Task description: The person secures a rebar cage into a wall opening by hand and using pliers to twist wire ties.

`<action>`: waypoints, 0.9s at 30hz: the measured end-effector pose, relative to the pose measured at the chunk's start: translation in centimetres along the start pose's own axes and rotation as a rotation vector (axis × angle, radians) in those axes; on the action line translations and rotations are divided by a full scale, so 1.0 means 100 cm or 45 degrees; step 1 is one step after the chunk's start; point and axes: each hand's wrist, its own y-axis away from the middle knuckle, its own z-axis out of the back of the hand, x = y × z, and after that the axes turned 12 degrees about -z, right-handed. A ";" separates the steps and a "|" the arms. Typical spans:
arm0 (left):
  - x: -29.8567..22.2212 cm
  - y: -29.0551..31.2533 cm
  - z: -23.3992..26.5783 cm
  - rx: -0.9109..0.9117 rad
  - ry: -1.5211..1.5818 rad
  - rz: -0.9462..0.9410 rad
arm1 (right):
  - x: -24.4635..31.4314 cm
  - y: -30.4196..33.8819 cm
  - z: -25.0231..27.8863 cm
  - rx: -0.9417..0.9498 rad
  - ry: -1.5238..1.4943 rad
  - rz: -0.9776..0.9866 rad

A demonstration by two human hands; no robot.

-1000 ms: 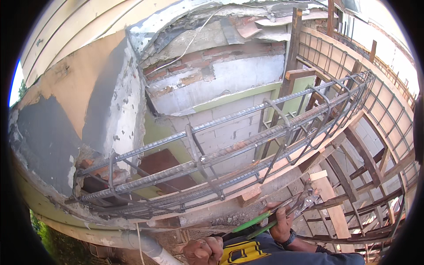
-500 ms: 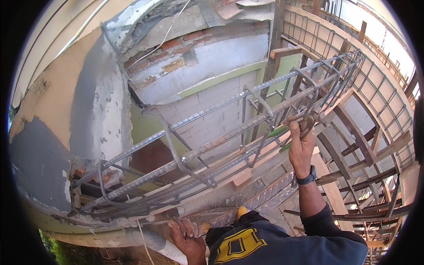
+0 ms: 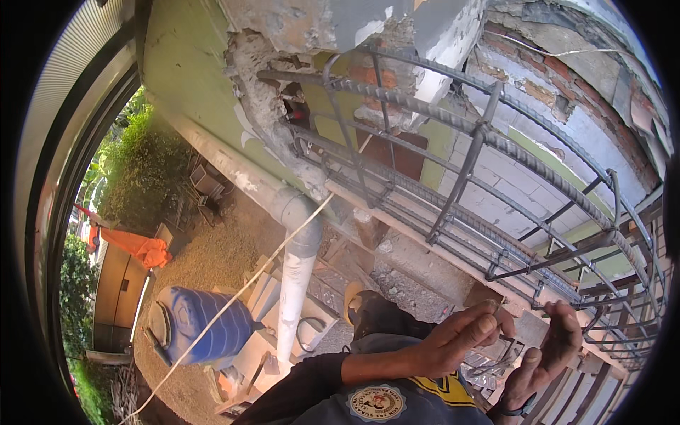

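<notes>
My left hand (image 3: 462, 337) is closed, its thumb pressed against the fingers; anything pinched there is too small to make out. Close to its right, my right hand (image 3: 545, 358) has its fingers curved and the thumb apart, with no object showing between them. Both hands are in front of my body, just below a long rebar cage (image 3: 453, 170). Thick ribbed bars run lengthwise through the cage, with bent square stirrups around them. Its left end meets the broken edge of a wall. The pliers are not visible.
A wooden formwork board (image 3: 411, 223) runs beneath the cage. Below on the left, a white pipe (image 3: 290, 312) with a grey elbow comes down beside a blue barrel (image 3: 202, 324). A pale cord (image 3: 234, 301) crosses diagonally. Broken plaster and brick (image 3: 382, 74) jut out above.
The view has swung left and down. My right hand has come away from the cage, and the green-handled pliers it held no longer show. My left hand has risen and come together with it.
</notes>
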 end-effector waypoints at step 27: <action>-0.110 -0.003 0.232 -0.288 0.086 -0.164 | 0.021 -0.010 -0.215 0.995 -0.491 -1.490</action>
